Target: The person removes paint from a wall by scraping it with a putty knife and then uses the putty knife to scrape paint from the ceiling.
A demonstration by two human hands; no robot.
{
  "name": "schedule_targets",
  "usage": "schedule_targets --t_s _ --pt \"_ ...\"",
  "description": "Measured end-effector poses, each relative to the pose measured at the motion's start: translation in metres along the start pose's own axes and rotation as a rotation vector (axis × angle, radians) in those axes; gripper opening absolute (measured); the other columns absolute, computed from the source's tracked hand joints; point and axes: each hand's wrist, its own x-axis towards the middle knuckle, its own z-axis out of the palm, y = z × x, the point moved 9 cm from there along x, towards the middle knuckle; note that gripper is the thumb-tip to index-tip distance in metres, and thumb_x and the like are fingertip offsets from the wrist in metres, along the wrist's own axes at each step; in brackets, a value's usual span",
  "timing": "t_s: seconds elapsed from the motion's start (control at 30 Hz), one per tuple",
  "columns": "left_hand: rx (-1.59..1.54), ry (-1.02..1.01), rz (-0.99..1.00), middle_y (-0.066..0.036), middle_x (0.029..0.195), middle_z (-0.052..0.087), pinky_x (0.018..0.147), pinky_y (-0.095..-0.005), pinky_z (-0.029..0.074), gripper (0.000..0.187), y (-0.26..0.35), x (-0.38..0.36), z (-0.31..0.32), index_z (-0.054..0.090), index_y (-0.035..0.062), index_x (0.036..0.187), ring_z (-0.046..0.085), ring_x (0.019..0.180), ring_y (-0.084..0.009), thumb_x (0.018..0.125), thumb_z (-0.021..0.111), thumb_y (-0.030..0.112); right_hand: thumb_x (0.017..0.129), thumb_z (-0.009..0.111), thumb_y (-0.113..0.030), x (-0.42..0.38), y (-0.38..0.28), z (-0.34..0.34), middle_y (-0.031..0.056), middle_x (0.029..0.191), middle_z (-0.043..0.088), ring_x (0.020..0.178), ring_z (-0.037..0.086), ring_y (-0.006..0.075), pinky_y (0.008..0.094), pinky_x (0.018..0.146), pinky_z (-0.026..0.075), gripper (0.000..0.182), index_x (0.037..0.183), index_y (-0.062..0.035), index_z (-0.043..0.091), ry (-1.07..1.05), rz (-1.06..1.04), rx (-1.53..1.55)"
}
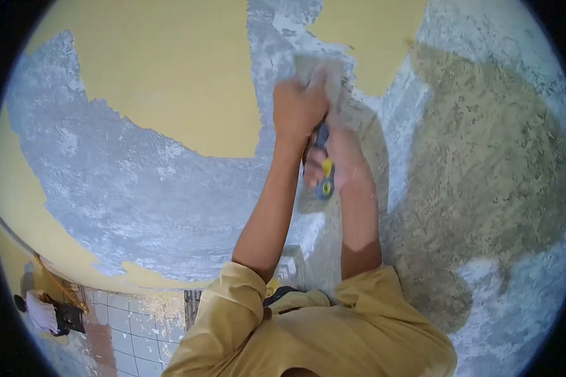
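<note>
A: Where does the scraper [322, 164] sit relative to the hands?

B: Between them. Its blue and yellow handle shows at the frame's centre, and the right hand [346, 164] is wrapped shut around it, fingers curled over the grip. The blade [324, 74] runs up toward 12 o'clock from that hand and lies flat against the wall.

A: And the left hand [297, 107]?

B: It lies at about 11 o'clock from the right hand, just above it. Its fingers are pressed together and bear down on the back of the blade near the top, so both hands are touching the same tool.

A: What is the surface like?

B: The wall [138, 182] is patchy. Yellow paint [170, 69] covers the area at 10 to 12 o'clock, with a smaller patch at 1 o'clock. A wide grey-blue bared band runs from 9 o'clock through the centre. At 3 o'clock there is a rough, sandy-brown plaster area [484, 163], and whitish scraped patches lie at 5 o'clock.

A: Anything of the room?

B: At 7 o'clock there is a tiled floor [122, 333] of pale squares, with some dark and white items too small to identify. The person's yellow sleeves [295, 327] fill the 6 o'clock edge.
</note>
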Motion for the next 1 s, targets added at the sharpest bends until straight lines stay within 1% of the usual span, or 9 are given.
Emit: schedule_targets --t_s 0.1,0.2,0.3,0.47,0.6,0.83,0.93,0.97,1.0 --pt "0.395 0.027 0.284 -0.019 0.065 0.063 0.058 -0.0349 0.047 0.042 -0.011 0.006 0.008 0.064 -0.0063 0.080 0.060 0.057 -0.0289 0.083 0.058 0.035 0.090 0.036 -0.056 0.011 -0.021 0.004 0.0000 0.041 0.030 0.026 0.030 0.0176 0.0359 0.030 0.029 0.050 0.065 -0.0124 0.041 -0.018 -0.009 -0.040" --pt "-0.008 -0.073 -0.072 -0.018 0.064 0.062 0.056 -0.0352 0.047 0.046 0.032 0.004 -0.004 0.064 -0.0077 0.078 0.060 0.058 -0.0229 0.083 0.057 0.038 0.090 0.036 -0.056 -0.002 -0.043 0.017 0.0007 0.040 0.030 0.026 0.031 0.0182 0.0361 0.029 0.029 0.051 0.065 -0.0117 0.040 -0.020 -0.088 -0.066" --pt "-0.306 0.141 0.108 -0.021 0.054 0.058 0.054 -0.0365 0.047 0.046 -0.009 -0.016 -0.004 0.061 -0.0077 0.065 0.062 0.054 -0.0296 0.081 0.056 0.036 0.089 0.038 -0.057 0.005 -0.029 0.009 0.0008 0.040 0.030 0.027 0.031 0.0180 0.0357 0.029 0.029 0.052 0.065 -0.0114 0.040 -0.013 -0.052 -0.053" --pt "-0.031 -0.069 -0.110 -0.017 0.070 0.064 0.056 -0.0333 0.047 0.046 0.027 0.014 -0.001 0.065 -0.0081 0.083 0.060 0.059 -0.0199 0.082 0.059 0.038 0.088 0.039 -0.059 0.002 -0.066 0.025 0.0005 0.041 0.030 0.027 0.031 0.0174 0.0353 0.029 0.028 0.052 0.067 -0.0107 0.040 -0.042 -0.126 0.000" --pt "-0.087 0.116 0.199 -0.015 0.066 0.063 0.054 -0.0343 0.046 0.045 0.005 0.007 -0.006 0.064 -0.0080 0.079 0.057 0.055 -0.0208 0.081 0.058 0.036 0.088 0.039 -0.060 0.007 -0.024 0.011 0.0002 0.041 0.030 0.027 0.031 0.0183 0.0367 0.030 0.028 0.053 0.067 -0.0114 0.039 -0.050 -0.003 0.011" --pt "0.118 0.072 0.142 -0.030 0.062 0.057 0.058 -0.0434 0.047 0.054 0.024 0.020 -0.012 0.060 -0.0121 0.068 0.061 0.062 -0.0417 0.075 0.060 0.042 0.089 0.038 -0.055 0.000 -0.038 0.020 0.0000 0.040 0.028 0.027 0.029 0.0174 0.0356 0.031 0.030 0.050 0.065 -0.0119 0.039 -0.038 -0.019 0.018" --pt "0.194 0.014 0.031 -0.021 0.066 0.063 0.063 -0.0352 0.049 0.052 0.028 0.028 -0.013 0.063 -0.0114 0.081 0.064 0.064 -0.0246 0.077 0.061 0.041 0.089 0.040 -0.056 0.003 -0.051 0.034 -0.0003 0.041 0.028 0.027 0.029 0.0169 0.0351 0.030 0.030 0.050 0.064 -0.0120 0.038 -0.154 -0.091 0.056" --pt "0.157 0.135 0.136 -0.032 0.068 0.057 0.062 -0.0466 0.047 0.055 0.020 0.014 -0.019 0.061 -0.0116 0.070 0.060 0.069 -0.0451 0.076 0.059 0.043 0.089 0.039 -0.055 -0.002 -0.034 0.021 -0.0003 0.042 0.028 0.027 0.030 0.0167 0.0350 0.030 0.030 0.049 0.066 -0.0116 0.040 -0.042 -0.053 0.028" --pt "0.156 0.150 0.173 -0.032 0.068 0.057 0.062 -0.0466 0.047 0.055 0.028 0.022 -0.021 0.061 -0.0116 0.070 0.060 0.069 -0.0451 0.076 0.059 0.043 0.089 0.039 -0.055 0.003 -0.043 0.028 -0.0003 0.042 0.028 0.027 0.030 0.0167 0.0350 0.030 0.030 0.049 0.066 -0.0116 0.040 -0.065 -0.084 0.023"
